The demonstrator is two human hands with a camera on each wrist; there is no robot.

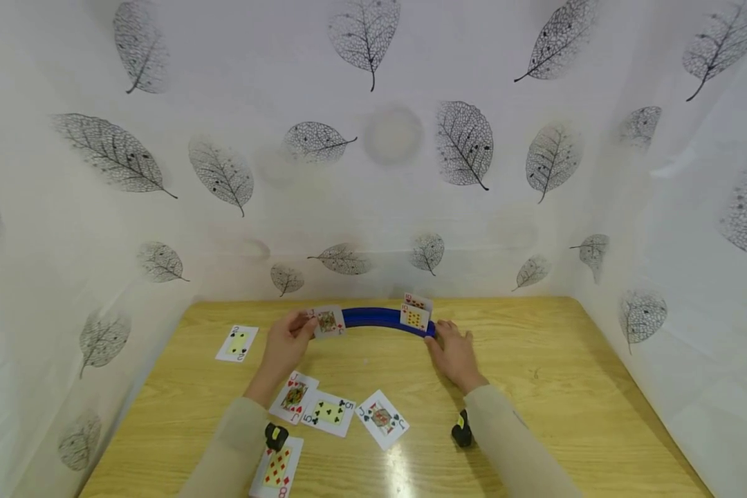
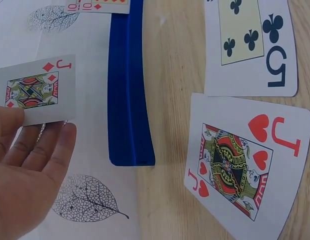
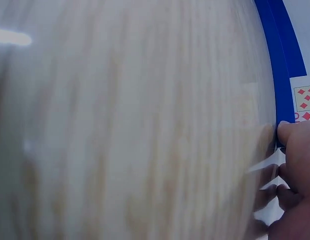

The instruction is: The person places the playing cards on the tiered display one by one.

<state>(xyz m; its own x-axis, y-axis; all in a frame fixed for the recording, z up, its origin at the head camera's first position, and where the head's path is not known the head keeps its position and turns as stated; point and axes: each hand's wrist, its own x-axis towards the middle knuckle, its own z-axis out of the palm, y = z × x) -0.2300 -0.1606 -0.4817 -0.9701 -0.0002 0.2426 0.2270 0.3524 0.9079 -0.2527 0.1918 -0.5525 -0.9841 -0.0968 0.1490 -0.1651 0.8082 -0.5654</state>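
My left hand (image 1: 284,349) pinches a jack of diamonds (image 2: 35,90) between thumb and fingers, its face toward me. In the head view this card overlaps the left end of a curved blue card holder (image 1: 370,317); in the left wrist view it shows apart from the holder, on the far side. A ten of diamonds (image 1: 414,318) stands in the holder's right part, with another red ten (image 1: 418,301) behind it, partly hidden. My right hand (image 1: 454,354) grips the holder's right end, its thumb (image 3: 287,132) along the near edge and fingers around the end.
On the wooden table (image 1: 554,387) lie a jack of hearts (image 1: 294,397), a five of clubs (image 1: 328,413), a black jack (image 1: 382,419), an eight of diamonds (image 1: 277,470) and a black-suited card (image 1: 238,344) at left. A leaf-patterned white curtain (image 1: 386,207) hangs behind the table.
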